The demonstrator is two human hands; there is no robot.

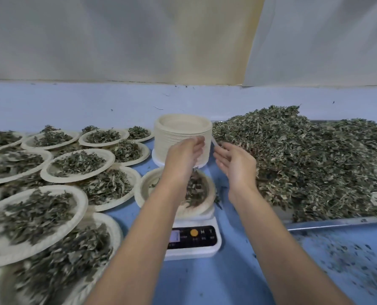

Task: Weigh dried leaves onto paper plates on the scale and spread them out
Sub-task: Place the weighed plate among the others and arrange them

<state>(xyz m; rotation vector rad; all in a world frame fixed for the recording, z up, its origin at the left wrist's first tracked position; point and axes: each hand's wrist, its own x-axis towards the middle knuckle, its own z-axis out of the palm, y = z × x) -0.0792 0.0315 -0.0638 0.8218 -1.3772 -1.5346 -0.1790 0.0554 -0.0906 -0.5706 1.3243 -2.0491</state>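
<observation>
The scale's [192, 238] panel reads "M" and "T"; its display is illegible.

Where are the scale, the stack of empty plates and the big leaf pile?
scale [193, 237]: head view, its dark button panel.
stack of empty plates [182, 125]: head view, inside of the top plate.
big leaf pile [304, 164]: head view, middle of the heap.

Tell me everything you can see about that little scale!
The scale is small and white, looks like plastic, and sits flat on the blue table. Its black front panel faces the person, with a round orange button, the letters M and T, and a small lit screen too blurry to read. A paper plate holding dried leaves rests on top. The left forearm crosses above it.
</observation>
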